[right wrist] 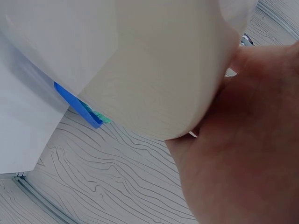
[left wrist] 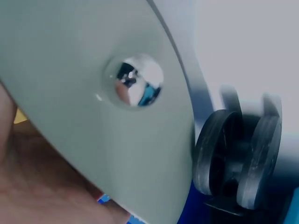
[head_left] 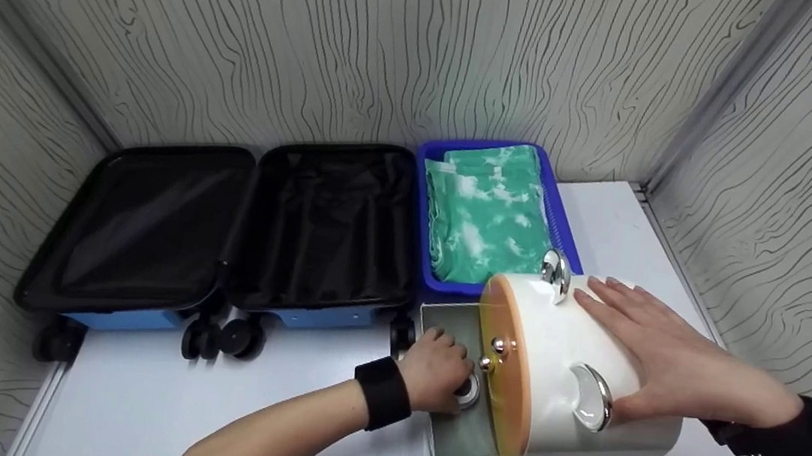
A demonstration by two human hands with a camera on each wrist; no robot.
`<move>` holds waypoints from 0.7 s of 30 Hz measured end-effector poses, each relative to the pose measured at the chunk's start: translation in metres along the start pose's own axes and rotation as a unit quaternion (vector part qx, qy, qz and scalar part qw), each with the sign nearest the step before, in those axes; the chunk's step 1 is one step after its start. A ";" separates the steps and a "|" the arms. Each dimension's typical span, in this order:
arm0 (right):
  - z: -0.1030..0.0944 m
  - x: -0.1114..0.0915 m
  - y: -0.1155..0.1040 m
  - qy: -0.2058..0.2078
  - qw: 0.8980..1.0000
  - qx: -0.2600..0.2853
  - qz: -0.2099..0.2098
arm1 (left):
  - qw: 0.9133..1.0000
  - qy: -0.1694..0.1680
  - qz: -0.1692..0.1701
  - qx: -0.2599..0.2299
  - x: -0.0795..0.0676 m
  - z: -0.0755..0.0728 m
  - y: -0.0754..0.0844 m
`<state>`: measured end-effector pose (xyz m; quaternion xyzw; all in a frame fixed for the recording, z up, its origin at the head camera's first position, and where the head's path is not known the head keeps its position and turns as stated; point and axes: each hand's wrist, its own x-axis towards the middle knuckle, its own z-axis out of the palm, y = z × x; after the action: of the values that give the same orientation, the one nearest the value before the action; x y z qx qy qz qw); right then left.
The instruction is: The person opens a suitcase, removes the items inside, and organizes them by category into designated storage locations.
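Note:
A white drum-shaped appliance (head_left: 580, 367) lies on its side on the white table, its orange-rimmed clear lid (head_left: 504, 374) facing left. It has chrome handles (head_left: 592, 399). A grey-green flat panel (head_left: 463, 434) lies on the table in front of the lid. My left hand (head_left: 443, 374) has its fingers curled round a small round knob (head_left: 469, 392) on that panel. My right hand (head_left: 639, 339) rests flat, fingers straight, on top of the white body. The left wrist view shows the grey panel (left wrist: 84, 93) with a chrome stud (left wrist: 135, 85). The right wrist view shows my palm (right wrist: 243, 144) against the white body (right wrist: 154, 65).
An open suitcase (head_left: 224, 239), blue outside and black-lined, lies at the back left, with its wheels (left wrist: 238, 158) close to the panel. A blue basket (head_left: 423, 207) holding green-and-white cloth (head_left: 491, 207) stands behind the appliance. Patterned walls close in three sides.

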<state>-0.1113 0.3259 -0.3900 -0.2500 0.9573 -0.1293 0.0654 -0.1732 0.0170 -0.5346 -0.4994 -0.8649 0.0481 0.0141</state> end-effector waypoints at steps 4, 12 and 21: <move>0.001 0.001 0.001 0.005 1.000 -0.005 -0.008 | 0.998 0.035 -0.015 -0.053 -0.009 -0.002 -0.002; -0.001 0.000 0.000 0.004 1.000 0.004 0.003 | 0.962 0.150 -0.118 -0.196 -0.051 -0.024 -0.022; 0.001 0.002 -0.001 0.006 1.000 0.009 0.005 | 0.934 0.105 -0.216 -0.265 -0.090 0.007 -0.023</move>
<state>-0.1123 0.3241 -0.3908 -0.2435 0.9578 -0.1394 0.0626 -0.1481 -0.0730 -0.5377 -0.2883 -0.9269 -0.2397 -0.0180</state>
